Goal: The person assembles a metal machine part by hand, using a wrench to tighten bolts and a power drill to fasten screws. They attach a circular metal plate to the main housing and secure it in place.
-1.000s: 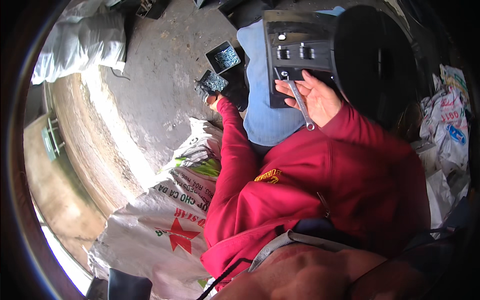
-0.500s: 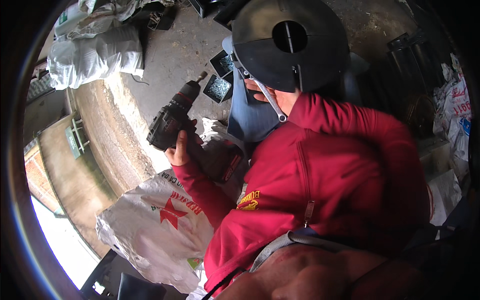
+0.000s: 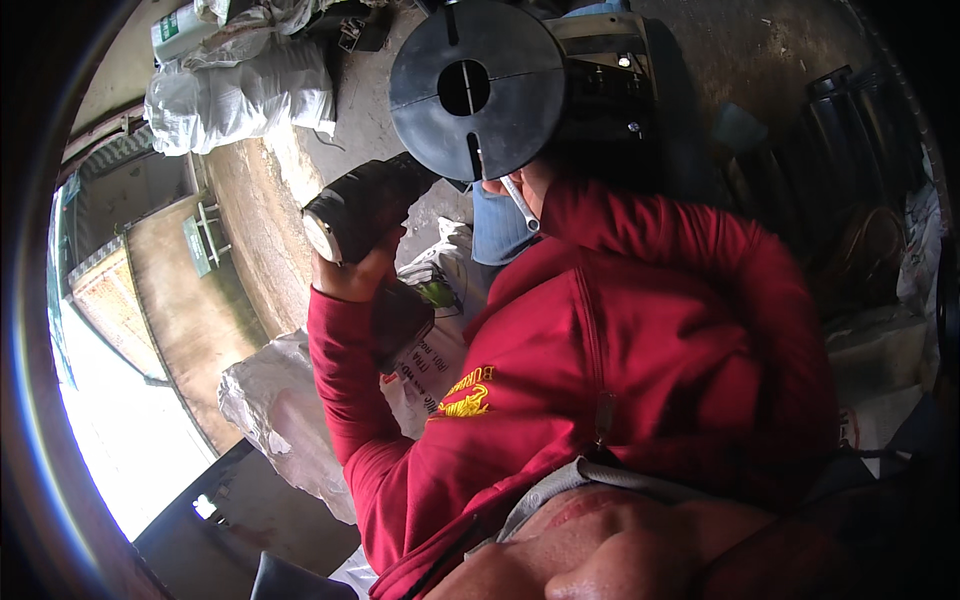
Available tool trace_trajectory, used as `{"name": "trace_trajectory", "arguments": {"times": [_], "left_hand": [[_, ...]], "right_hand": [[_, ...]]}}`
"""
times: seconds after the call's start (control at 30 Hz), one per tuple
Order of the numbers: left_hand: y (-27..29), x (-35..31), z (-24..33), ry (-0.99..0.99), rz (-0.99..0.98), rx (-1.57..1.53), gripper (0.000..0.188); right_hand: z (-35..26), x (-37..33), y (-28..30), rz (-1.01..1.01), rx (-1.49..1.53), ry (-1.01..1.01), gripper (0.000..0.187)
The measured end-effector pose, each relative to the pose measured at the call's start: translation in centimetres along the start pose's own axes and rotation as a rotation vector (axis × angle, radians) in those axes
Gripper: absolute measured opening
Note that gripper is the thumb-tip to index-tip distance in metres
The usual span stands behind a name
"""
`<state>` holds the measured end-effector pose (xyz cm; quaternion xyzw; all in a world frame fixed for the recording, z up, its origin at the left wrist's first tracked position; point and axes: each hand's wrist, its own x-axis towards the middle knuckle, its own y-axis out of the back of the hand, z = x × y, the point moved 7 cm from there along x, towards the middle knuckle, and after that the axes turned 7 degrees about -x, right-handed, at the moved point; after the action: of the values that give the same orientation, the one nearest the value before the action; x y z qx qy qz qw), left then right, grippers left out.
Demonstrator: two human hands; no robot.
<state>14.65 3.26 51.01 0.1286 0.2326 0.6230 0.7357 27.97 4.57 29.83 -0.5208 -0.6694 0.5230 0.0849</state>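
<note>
We saw the black round part [image 3: 508, 112] beyond both hands, the right hand [image 3: 533, 187] nearer; it looked smooth, with a central hole and slots. The left hand [image 3: 360, 272] was closed around the dark drill [image 3: 365, 205], whose barrel pointed far and right, toward the part. The right fingers were partly hidden, so we could not tell their grip beside the shiny metal wrench [image 3: 521, 206]. Far left lay wrinkled white wrapping [image 3: 245, 100].

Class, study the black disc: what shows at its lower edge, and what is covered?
Below the disc show part of the right hand, a wrench and blue cloth. The wrench's upper end and the hand's remainder are hidden; the drill's tip isn't visible either.
</note>
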Motion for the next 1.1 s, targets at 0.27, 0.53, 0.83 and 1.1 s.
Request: {"name": "trace_trajectory", "arguments": {"times": [0.27, 0.53, 0.83, 1.1], "left_hand": [[-1.3, 3.3, 3.0, -0.232, -0.208, 0.705, 0.036], [-2.6, 3.2, 4.0, -0.747, -0.502, 1.193, 0.033], [-1.8, 3.9, 2.9, 0.053, -0.308, 0.82, 0.01], [0.0, 3.9, -0.3, 0.257, -0.299, 0.566, 0.018]], "right_hand": [[-0.5, -0.4, -0.2, 0.009, 0.024, -0.054, 0.034], [-0.4, 0.1, -0.2, 0.031, -0.044, -0.013, 0.035], [-0.9, 0.4, 0.4, -0.003, -0.248, 0.058, 0.04], [0.1, 1.8, 0.1, -0.11, -0.144, 0.016, 0.042]]}}
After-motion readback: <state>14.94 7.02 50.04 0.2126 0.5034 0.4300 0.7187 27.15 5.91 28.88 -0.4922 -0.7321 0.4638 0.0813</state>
